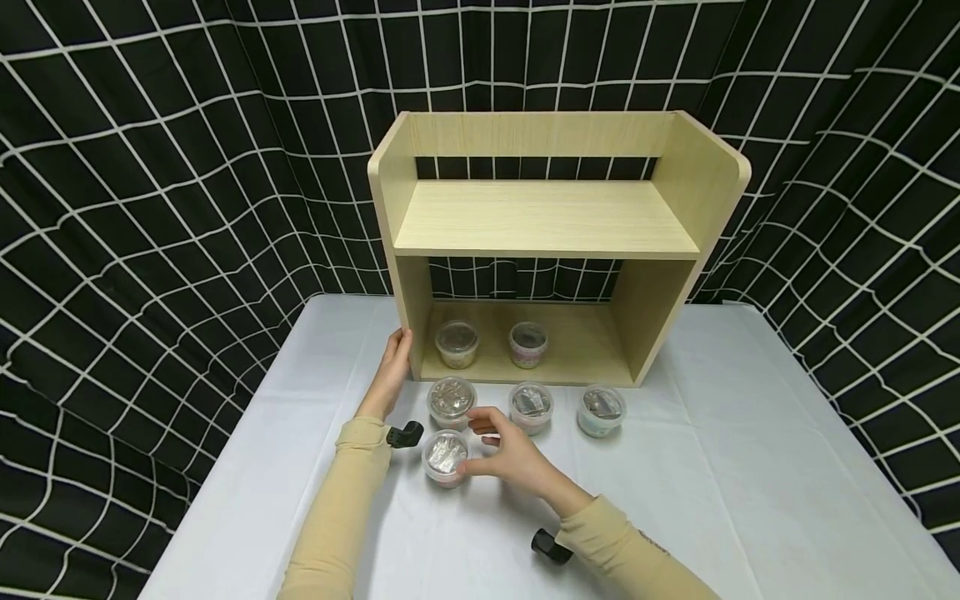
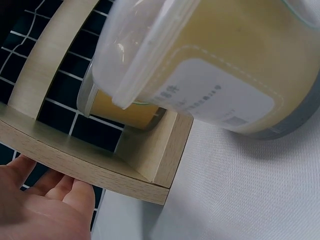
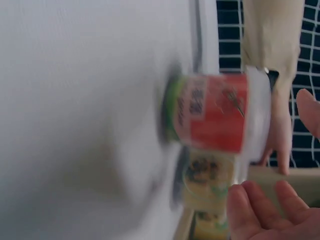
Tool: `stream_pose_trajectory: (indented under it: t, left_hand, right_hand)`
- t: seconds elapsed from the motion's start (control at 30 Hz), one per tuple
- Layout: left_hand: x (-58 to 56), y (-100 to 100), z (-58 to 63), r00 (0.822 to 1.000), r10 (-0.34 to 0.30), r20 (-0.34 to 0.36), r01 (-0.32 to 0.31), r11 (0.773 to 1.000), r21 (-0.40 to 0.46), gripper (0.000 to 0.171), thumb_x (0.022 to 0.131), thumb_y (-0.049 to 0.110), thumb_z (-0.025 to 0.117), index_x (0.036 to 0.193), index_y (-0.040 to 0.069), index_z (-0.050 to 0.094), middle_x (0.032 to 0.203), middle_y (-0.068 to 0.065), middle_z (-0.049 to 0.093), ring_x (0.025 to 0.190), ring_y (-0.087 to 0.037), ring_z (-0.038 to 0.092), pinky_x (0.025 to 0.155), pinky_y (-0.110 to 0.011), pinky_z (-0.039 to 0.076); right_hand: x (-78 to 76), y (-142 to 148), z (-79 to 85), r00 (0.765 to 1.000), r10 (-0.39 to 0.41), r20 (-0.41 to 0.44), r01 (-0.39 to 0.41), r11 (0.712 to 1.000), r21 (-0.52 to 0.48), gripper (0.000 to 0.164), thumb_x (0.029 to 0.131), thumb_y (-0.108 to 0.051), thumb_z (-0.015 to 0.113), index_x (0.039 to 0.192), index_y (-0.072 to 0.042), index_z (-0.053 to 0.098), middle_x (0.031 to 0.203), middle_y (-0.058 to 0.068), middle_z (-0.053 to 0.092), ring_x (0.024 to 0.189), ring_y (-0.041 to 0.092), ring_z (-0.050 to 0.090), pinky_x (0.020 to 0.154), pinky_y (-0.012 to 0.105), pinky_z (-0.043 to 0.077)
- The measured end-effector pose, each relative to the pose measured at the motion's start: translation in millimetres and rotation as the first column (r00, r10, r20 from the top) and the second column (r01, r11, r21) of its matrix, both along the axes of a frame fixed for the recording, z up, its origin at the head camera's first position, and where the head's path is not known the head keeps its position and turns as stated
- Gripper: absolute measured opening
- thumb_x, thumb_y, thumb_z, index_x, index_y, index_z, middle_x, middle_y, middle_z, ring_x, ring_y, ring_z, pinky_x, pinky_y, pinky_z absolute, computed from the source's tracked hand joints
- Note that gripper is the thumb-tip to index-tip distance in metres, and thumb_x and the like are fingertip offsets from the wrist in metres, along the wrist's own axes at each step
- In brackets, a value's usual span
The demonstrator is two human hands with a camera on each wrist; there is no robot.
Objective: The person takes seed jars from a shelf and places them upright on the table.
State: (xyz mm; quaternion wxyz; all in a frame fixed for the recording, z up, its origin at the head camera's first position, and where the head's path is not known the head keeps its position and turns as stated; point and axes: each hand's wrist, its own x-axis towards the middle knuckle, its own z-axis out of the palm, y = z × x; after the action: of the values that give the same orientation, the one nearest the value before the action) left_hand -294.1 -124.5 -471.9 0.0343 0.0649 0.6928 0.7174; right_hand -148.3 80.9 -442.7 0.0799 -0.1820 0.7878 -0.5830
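Note:
A pale wooden shelf unit (image 1: 547, 218) stands on the white table (image 1: 750, 500). My left hand (image 1: 393, 367) rests flat against its left side panel, fingers straight; the left wrist view shows those fingers (image 2: 45, 205) at the panel's edge (image 2: 75, 150). My right hand (image 1: 474, 442) is spread beside the nearest clear-lidded jar (image 1: 446, 457), thumb and fingers either side without gripping. In the blurred right wrist view that jar has a red label (image 3: 215, 112), with my fingertips (image 3: 260, 210) below it. A second jar (image 1: 451, 400) sits just behind.
Two more lidded jars (image 1: 531, 406) (image 1: 602, 409) stand in a row before the shelf. Two jars (image 1: 457, 342) (image 1: 528, 343) sit inside the lower compartment. The upper shelf board is bare. Black grid-patterned cloth (image 1: 150, 208) hangs behind and at both sides.

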Motion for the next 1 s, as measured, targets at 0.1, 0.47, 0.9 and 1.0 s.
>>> stream_pose_trajectory:
  t: [0.1,0.47,0.9,1.0]
  left_hand:
    - [-0.3,0,0.1,1.0,-0.002,0.005,0.002,1.0,-0.012,0.063,0.087,0.053,0.031,0.134,0.013,0.018,0.136,-0.008,0.019,0.124,-0.02,0.017,0.102,-0.037,0.015]
    - [1.0,0,1.5,1.0,0.002,0.007,-0.002,1.0,-0.011,0.063,0.088,0.052,0.031,0.135,0.012,0.017,0.136,-0.009,0.019,0.124,-0.021,0.017,0.102,-0.038,0.014]
    - [0.0,1,-0.2,1.0,0.004,0.018,-0.004,1.0,-0.007,0.064,0.087,0.053,0.032,0.135,0.013,0.017,0.136,-0.008,0.019,0.124,-0.02,0.019,0.102,-0.036,0.015]
    - [0.0,1,-0.8,1.0,0.007,0.014,-0.007,1.0,-0.003,0.064,0.088,0.052,0.032,0.135,0.013,0.016,0.137,-0.008,0.018,0.124,-0.02,0.018,0.102,-0.036,0.014]
  right_hand:
    - [0.3,5,18.5,1.0,-0.024,0.002,0.024,1.0,-0.019,0.065,0.065,-0.007,0.076,0.119,0.003,0.04,0.113,0.02,0.046,0.105,0.037,0.042,0.091,0.043,0.035]
    - [-18.9,25,41.6,0.994,-0.112,-0.011,0.112,0.994,0.016,0.063,0.067,-0.01,0.075,0.12,0.002,0.042,0.113,0.015,0.049,0.108,0.032,0.043,0.094,0.037,0.033]
    - [-55.3,52,29.6,0.981,-0.19,-0.045,0.189,0.981,-0.032,0.063,0.067,-0.02,0.076,0.121,-0.007,0.044,0.115,0.009,0.048,0.109,0.025,0.043,0.094,0.032,0.034]
    - [-64.1,58,27.9,0.974,-0.224,-0.04,0.223,0.974,-0.046,0.065,0.067,-0.022,0.076,0.121,-0.008,0.043,0.116,0.01,0.047,0.109,0.025,0.042,0.094,0.033,0.033]
